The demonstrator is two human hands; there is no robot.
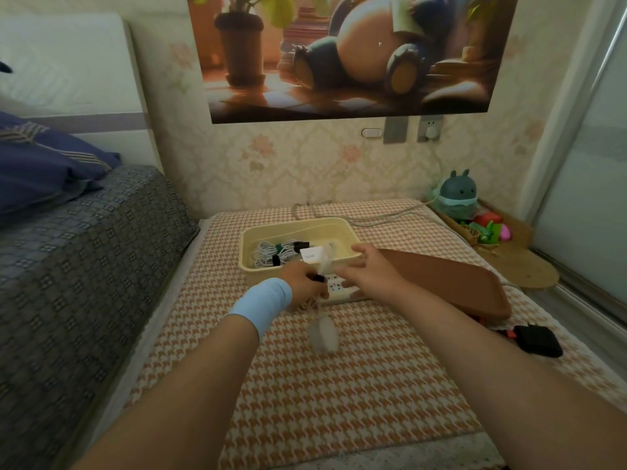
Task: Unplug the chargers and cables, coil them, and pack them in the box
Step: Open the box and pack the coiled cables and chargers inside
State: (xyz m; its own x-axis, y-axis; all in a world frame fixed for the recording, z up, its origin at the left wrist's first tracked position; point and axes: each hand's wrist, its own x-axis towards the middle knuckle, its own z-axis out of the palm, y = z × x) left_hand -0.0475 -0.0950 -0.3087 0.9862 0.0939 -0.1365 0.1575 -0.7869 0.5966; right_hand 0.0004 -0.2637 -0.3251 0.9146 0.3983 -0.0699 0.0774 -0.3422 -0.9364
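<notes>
So we're looking down at both arms reaching out over a houndstooth cloth [339,385]; the left hand [300,283], the one with a light blue wristband [268,300], has its fingers [307,273] curled in and pinching a small black bit on a white cable [326,257]; the cable is badly motion-blurred, one part standing up between the hands, another hanging down to a pale smeared lump just below the left hand

The right hand [371,269] sits just beside the left; its fingers [349,274] point toward the cable and look fairly loose, but with the blur we honestly can't tell if they've got hold of it

Right under both hands there's a white power strip [336,290], lying against the near wall of the cream box [342,228]; inside the box we see coiled white cables [271,254] with dark ties round them, and next to them a white charger [310,254] marked 120W

To the right, a brown lid [441,283] lies tilted beside the box; nearer us on that side sits a black pouch [537,340]; a grey cord [383,218] snakes over the cloth behind the box, and a white plug [430,130] sits in a wall socket under the poster [339,62]; a bed [68,266] runs along the left
</notes>
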